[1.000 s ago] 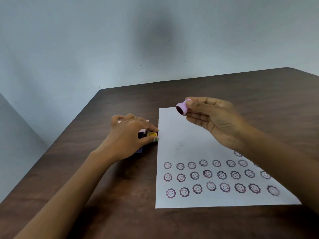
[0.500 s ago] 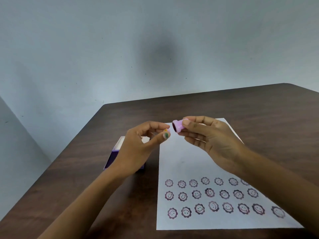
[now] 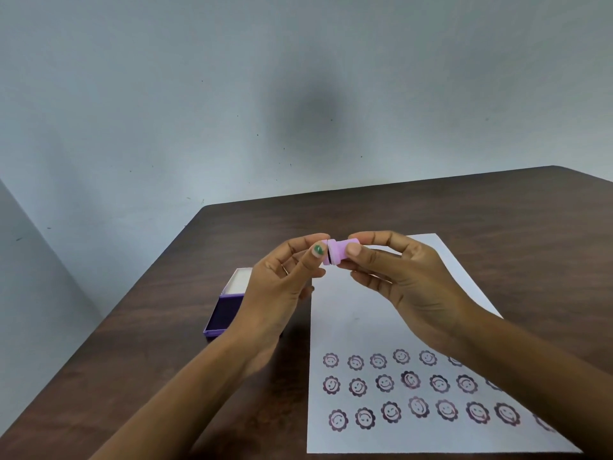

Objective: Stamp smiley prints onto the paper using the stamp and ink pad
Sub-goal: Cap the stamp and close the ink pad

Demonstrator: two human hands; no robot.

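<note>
Both hands hold one pink stamp (image 3: pixel 338 256) in the air above the far end of the paper (image 3: pixel 381 327).

Right hand (image 3: pixel 408 283) pinches the stamp's short plastic cylinder body between thumb and fingers; left hand (image 3: pixel 282 290) has thumb and forefinger closed at its dark-rimmed end (whether a cap sits there cannot be told). One white rectangular paper sheet lies flat on the dark wood-grain table (image 3: pixel 497 227), near its front edge. Smiley prints (image 3: pixel 384 383), flower-edged circles in purple ink, sit in three rows by the sheet's near edge: about seven, seven and eight visible, some cut off by the right forearm. One purple square ink pad box (image 3: pixel 225 310) lies open, white lid inside up, left of the paper toward the table's left edge, partly behind the left hand.
</note>
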